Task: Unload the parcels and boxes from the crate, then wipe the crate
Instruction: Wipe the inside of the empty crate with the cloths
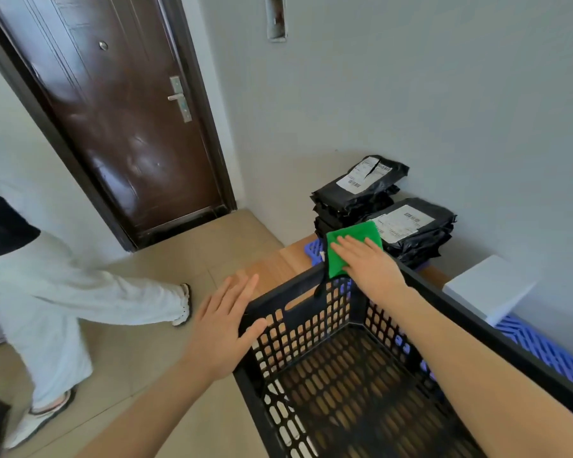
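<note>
A black perforated plastic crate (298, 307) stands on a wooden table, with nothing inside it. My right hand (368, 259) lies flat with straight fingers on a green cloth (344, 241), pressing it onto the crate's far rim corner. My left hand (224, 322) is open; its palm and thumb rest against the outside of the crate's left rim. Two stacks of black parcels (354, 196) with white labels sit beyond the crate by the wall. A white box (487, 285) stands to the right of the crate.
A blue plastic pallet (536, 342) lies under the parcels and box along the right wall. A person in light trousers (63, 292) stands on the tiled floor at the left. A dark brown door (123, 120) is shut at the back.
</note>
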A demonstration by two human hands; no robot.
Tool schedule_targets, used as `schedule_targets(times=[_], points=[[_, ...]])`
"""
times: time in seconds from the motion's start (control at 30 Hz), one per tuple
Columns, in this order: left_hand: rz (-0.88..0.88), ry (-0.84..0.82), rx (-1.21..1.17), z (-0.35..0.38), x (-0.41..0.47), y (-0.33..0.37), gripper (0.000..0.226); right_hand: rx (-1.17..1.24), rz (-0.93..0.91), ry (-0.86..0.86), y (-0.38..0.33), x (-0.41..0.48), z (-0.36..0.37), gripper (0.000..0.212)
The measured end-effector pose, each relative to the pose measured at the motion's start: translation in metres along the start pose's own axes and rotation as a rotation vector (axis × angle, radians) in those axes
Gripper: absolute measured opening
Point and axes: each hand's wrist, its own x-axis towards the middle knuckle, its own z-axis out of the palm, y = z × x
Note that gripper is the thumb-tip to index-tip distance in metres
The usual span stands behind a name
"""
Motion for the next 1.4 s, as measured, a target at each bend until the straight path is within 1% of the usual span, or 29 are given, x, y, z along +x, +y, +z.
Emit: schedule_targets(times=[0.1, 0.13, 0.2, 0.3, 0.4, 0.47, 0.6, 0.67, 0.77, 0.9, 1.03, 1.13, 1.27, 1.4], points=[[0.003, 0.033, -0.002, -0.001, -0.001, 0.0, 0.066, 0.032, 0.047, 0.005, -0.023, 0.003, -0.006, 0.054], [0.006, 0.035, 0.0, -0.001, -0.001, 0.0, 0.065, 0.055, 0.022, 0.009, -0.034, 0.002, -0.009, 0.053], [0.024, 0.021, 0.0, -0.002, 0.0, 0.0, 0.066, 0.14, -0.086, 0.026, -0.061, 0.0, -0.014, 0.051], [0.046, 0.022, -0.01, 0.0, 0.0, -0.003, 0.073, 0.247, -0.217, 0.08, -0.107, -0.003, -0.016, 0.047], [0.053, 0.033, -0.012, 0.002, 0.0, -0.004, 0.074, 0.307, -0.281, 0.108, -0.15, -0.006, -0.005, 0.039], [0.057, 0.022, -0.024, 0.002, 0.0, -0.003, 0.072, 0.349, -0.309, 0.143, -0.16, -0.008, 0.003, 0.032], [0.073, -0.015, -0.014, 0.002, 0.003, -0.004, 0.073, 0.374, -0.362, 0.162, -0.131, -0.004, 0.004, 0.041], [0.067, -0.025, -0.015, 0.001, 0.003, -0.004, 0.07, 0.323, -0.334, 0.143, -0.105, -0.001, 0.001, 0.049], [0.046, -0.039, -0.04, 0.0, 0.002, -0.002, 0.069, 0.222, -0.253, 0.068, -0.064, 0.003, -0.003, 0.054], [0.027, -0.084, -0.038, -0.002, 0.003, -0.002, 0.066, 0.058, -0.168, -0.021, -0.012, 0.013, -0.017, 0.055], [0.019, -0.1, -0.069, 0.001, 0.005, -0.004, 0.063, -0.038, -0.055, -0.092, 0.021, 0.025, -0.025, 0.046], [0.024, -0.105, -0.076, 0.003, 0.007, -0.007, 0.062, -0.039, -0.026, -0.124, 0.012, 0.026, -0.023, 0.044], [0.034, -0.106, -0.118, 0.004, 0.009, -0.007, 0.065, 0.041, -0.102, -0.099, -0.022, 0.018, -0.023, 0.045], [0.034, -0.115, -0.117, 0.004, 0.009, -0.009, 0.068, 0.133, -0.197, 0.016, -0.067, 0.007, -0.019, 0.048]])
